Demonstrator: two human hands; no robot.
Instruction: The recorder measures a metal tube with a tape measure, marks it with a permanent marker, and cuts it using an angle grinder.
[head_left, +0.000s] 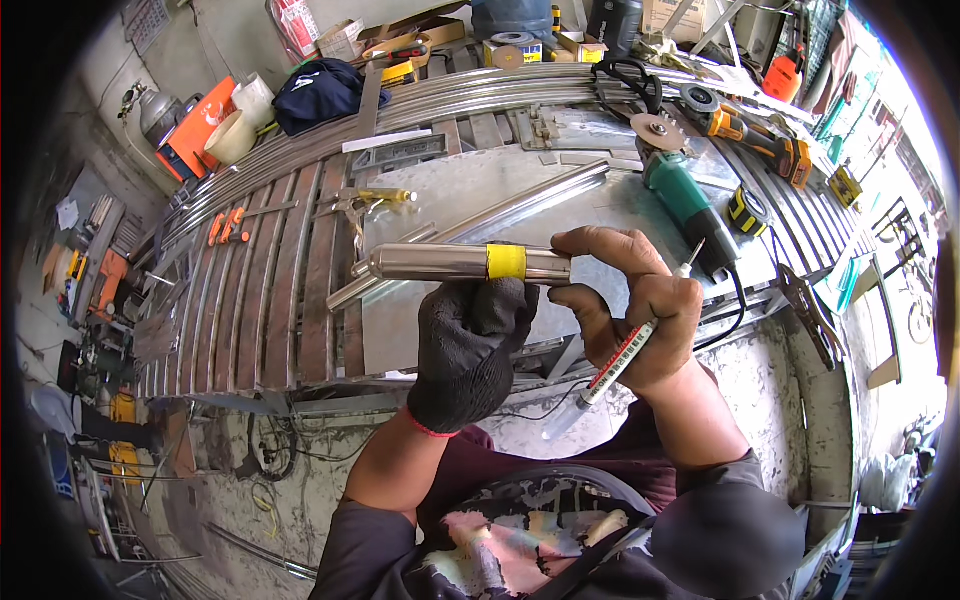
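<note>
A shiny metal tube (425,262) lies level across the middle of the view, above the bench. Around it, right of its middle, runs a yellow band (507,262), which looks like tape. My left hand (474,345), in a black glove, is closed under the tube and grips it just below the band. At the tube's right end are the bare thumb and forefinger of my right hand (655,310), one on each side. A white marker pen (622,360) is tucked through that same hand, its tip pointing up and its clear cap end down.
On the slatted metal bench (280,270) lie a sheet of metal (410,330), more long tubes (530,200), a brass-coloured torch-like tool (385,195) and orange-handled clamps (228,225). A green angle grinder (690,200), a yellow tape measure (748,211) and a yellow-black grinder (745,130) sit at the right.
</note>
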